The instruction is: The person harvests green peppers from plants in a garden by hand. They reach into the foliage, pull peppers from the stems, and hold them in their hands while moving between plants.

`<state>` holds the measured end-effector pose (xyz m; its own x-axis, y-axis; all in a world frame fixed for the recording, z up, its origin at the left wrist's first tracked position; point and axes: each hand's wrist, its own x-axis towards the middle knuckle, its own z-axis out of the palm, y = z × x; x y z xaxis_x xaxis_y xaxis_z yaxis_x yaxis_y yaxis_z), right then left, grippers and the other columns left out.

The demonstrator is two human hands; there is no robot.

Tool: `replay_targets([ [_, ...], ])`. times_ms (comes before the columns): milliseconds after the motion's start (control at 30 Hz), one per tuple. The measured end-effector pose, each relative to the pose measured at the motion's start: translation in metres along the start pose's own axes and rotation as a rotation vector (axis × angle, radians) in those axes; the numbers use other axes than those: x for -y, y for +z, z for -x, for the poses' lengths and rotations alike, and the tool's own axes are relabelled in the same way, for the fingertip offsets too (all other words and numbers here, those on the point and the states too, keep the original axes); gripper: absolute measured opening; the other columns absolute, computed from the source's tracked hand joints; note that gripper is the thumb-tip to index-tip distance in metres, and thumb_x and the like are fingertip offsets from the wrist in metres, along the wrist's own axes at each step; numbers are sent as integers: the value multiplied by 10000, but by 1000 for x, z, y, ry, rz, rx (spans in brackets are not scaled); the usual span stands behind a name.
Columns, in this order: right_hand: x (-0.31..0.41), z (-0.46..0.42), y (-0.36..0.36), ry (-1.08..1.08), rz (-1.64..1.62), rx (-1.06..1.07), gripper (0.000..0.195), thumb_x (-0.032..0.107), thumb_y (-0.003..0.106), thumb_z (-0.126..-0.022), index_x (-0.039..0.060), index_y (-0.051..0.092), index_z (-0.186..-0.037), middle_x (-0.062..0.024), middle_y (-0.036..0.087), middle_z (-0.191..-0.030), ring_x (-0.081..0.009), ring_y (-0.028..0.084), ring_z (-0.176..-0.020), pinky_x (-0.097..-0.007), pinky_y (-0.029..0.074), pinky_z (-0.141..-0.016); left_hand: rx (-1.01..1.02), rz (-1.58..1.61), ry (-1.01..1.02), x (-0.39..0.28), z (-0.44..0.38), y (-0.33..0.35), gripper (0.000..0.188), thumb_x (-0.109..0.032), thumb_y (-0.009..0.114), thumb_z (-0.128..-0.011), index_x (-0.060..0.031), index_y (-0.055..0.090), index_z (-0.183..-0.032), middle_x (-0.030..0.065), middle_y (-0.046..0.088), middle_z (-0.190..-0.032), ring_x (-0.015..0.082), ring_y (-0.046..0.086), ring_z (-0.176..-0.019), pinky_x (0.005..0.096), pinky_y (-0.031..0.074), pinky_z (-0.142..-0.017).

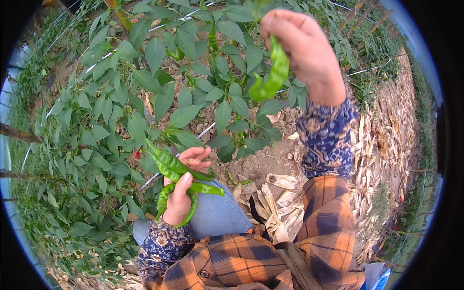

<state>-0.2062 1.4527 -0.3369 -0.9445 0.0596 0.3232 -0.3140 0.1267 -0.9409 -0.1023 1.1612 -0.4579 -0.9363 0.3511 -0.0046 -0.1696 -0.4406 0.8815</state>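
Observation:
My left hand (pixel 181 199) grips a bunch of several long green chili peppers (pixel 170 165), its thumb pressed across them. They point in different directions, and some curl at the tips. Higher up on the right, my right hand (pixel 299 47) pinches one bright green, wrinkled pepper (pixel 273 72) near its top, and the pepper hangs below the fingers. Whether its stem is still joined to a plant is hidden by the hand. Pepper plants (pixel 185 98) with broad leaves stand before me, and a green pepper (pixel 212 40) hangs among their leaves.
White strings (pixel 206 129) run through the plants. Wooden stakes (pixel 20 133) stick in from the left. Dry corn husks (pixel 277 214) cover the soil near my knee, and a husk-strewn path (pixel 388 108) runs along the right. A small green pepper (pixel 237 179) lies low near the ground.

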Motion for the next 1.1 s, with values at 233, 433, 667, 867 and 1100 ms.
replay_targets([
  [233, -60, 99, 87, 467, -284, 267, 151, 118, 604, -901, -25, 605, -852, 14, 603, -661, -18, 475, -564, -212, 368, -485, 255, 43, -233, 6, -5, 17, 261, -227, 613, -867, -84, 422, -973, 199, 580, -1058, 301, 530, -1135, 496, 373, -1060],
  [433, -92, 83, 71, 181, 1, 173, 358, 336, 528, -988, -4, 612, -913, -16, 601, -679, -60, 538, -549, -217, 402, -448, 204, 270, -225, 3, -4, 4, 225, -122, 587, -888, -81, 407, -1016, 118, 548, -895, 247, 579, -909, 480, 457, -927],
  [667, -77, 83, 56, 510, -515, 660, 309, 265, 504, -1003, -5, 651, -979, -42, 607, -679, -67, 525, -541, -195, 371, -443, 298, 224, -257, -1, -3, -10, 298, -155, 577, -908, -48, 438, -1149, 102, 556, -829, 212, 581, -771, 435, 467, -849],
  [867, -61, 103, 38, 357, -5, 429, 192, 147, 690, -882, 0, 636, -771, -4, 572, -611, -80, 460, -521, -245, 345, -482, 328, 222, -355, -4, -3, -11, 278, -151, 576, -929, -18, 486, -1156, 92, 578, -804, 189, 576, -751, 379, 487, -779],
  [1100, -39, 125, 0, 248, 503, -63, 207, 137, 667, -877, -27, 609, -765, -73, 508, -548, -108, 427, -495, -288, 369, -477, 430, 313, -469, 8, 15, -5, 269, -141, 532, -949, -60, 452, -1193, 57, 518, -836, 188, 562, -782, 421, 473, -849],
])
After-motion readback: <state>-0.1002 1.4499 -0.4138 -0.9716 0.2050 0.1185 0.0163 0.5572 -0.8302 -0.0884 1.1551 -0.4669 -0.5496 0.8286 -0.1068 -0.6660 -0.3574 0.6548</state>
